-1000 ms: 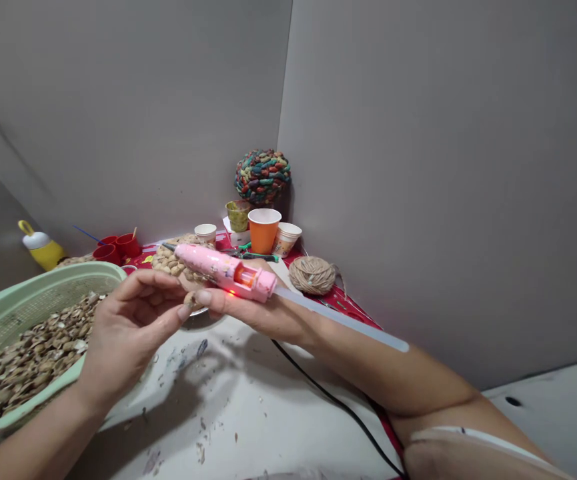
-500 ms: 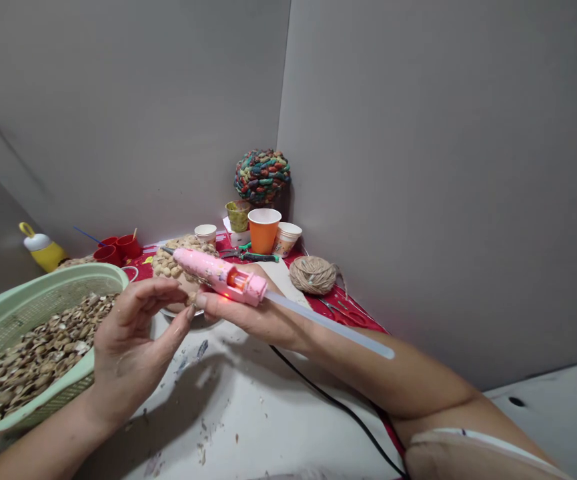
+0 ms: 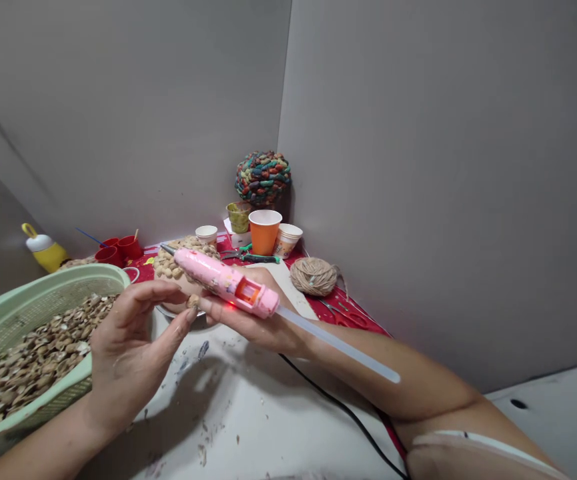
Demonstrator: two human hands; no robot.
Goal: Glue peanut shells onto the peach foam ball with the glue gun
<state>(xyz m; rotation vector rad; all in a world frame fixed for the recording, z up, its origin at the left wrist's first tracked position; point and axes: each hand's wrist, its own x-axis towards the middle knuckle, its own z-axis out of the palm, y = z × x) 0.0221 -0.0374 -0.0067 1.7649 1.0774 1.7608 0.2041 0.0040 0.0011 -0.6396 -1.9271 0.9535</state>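
The right hand (image 3: 263,327) is wrapped around a pink glue gun (image 3: 225,283), with the nozzle pointing to the upper left of the frame and a clear glue stick (image 3: 338,345) coming out behind, over the forearm. The left hand (image 3: 128,350) is mostly spread, and its thumb and fingertips meet a small shell piece (image 3: 193,301) in the centre of the frame, just under the gun body; which of the two hands really pinches the piece, I cannot tell. To do this step well, I think the piece must be kept steady and the fingers away from the hot tip, and only a small drop of glue is needed.

The white table (image 3: 268,427) is stained and has crumbs on it. A green basket (image 3: 23,293) of shells sits at the left edge. In the grey corner behind stand an orange cup (image 3: 265,231), a twine ball (image 3: 312,276) and a colourful sphere (image 3: 263,177).
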